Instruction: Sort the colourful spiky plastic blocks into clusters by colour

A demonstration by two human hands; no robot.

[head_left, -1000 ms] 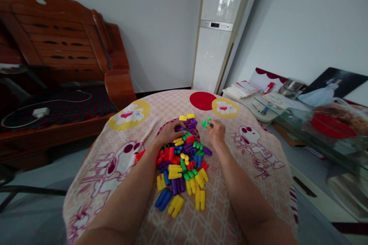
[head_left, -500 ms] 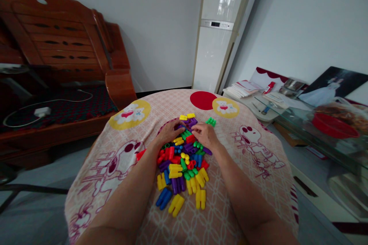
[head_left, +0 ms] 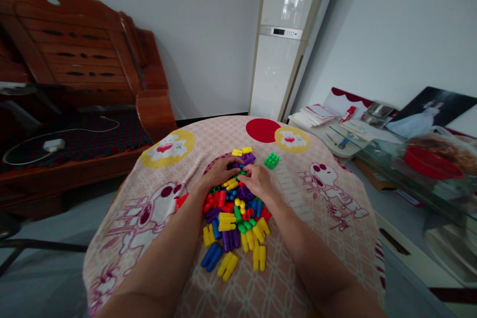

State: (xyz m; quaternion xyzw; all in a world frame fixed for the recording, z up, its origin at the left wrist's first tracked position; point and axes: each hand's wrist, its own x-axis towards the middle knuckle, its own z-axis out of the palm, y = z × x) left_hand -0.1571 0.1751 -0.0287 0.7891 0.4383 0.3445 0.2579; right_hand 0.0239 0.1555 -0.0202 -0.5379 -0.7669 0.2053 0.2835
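A loose heap of plastic toy blocks (head_left: 229, 208) in red, yellow, blue, green and purple lies on the cloth-covered table. My left hand (head_left: 220, 172) rests at the heap's far side, fingers curled over pieces that its own back largely hides. Close beside it, my right hand (head_left: 259, 181) reaches in from the right, thumb and fingers closed at a green toy block (head_left: 242, 173). Apart from the heap, beyond my right hand, sits a green cluster of blocks (head_left: 272, 160). A purple block (head_left: 247, 158) and yellow blocks (head_left: 242, 151) lie just past my fingertips.
The patterned tablecloth (head_left: 328, 253) covers a round table. A wooden bench (head_left: 85, 54) stands left, with a white charger (head_left: 54, 145) on its seat. On the right, a glass shelf (head_left: 395, 159) carries a red basin (head_left: 432, 163). A tall white cabinet unit (head_left: 276, 69) stands behind.
My right hand has let go of the green piece, which now lies on the cloth as part of a green cluster, and has moved left into the heap. My left hand has barely moved.
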